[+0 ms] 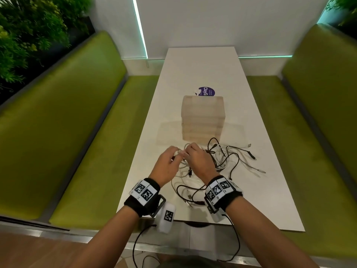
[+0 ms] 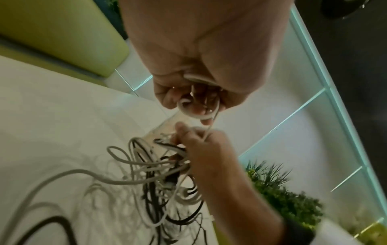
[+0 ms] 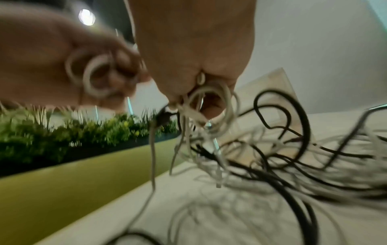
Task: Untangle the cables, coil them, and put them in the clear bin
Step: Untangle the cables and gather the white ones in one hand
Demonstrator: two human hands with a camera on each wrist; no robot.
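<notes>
A tangle of white and black cables lies on the white table, just in front of the clear bin. My left hand holds small loops of a white cable curled in its fingers. My right hand sits right beside it and grips a bunch of white cable, from which the tangle hangs lifted above the table. A strand of white cable runs between the two hands. More loops lie under my wrists near the front edge.
A purple round sticker lies behind the bin. Green benches flank the table on both sides. Plants stand at the back left. Loose cable ends spread toward the table's right side.
</notes>
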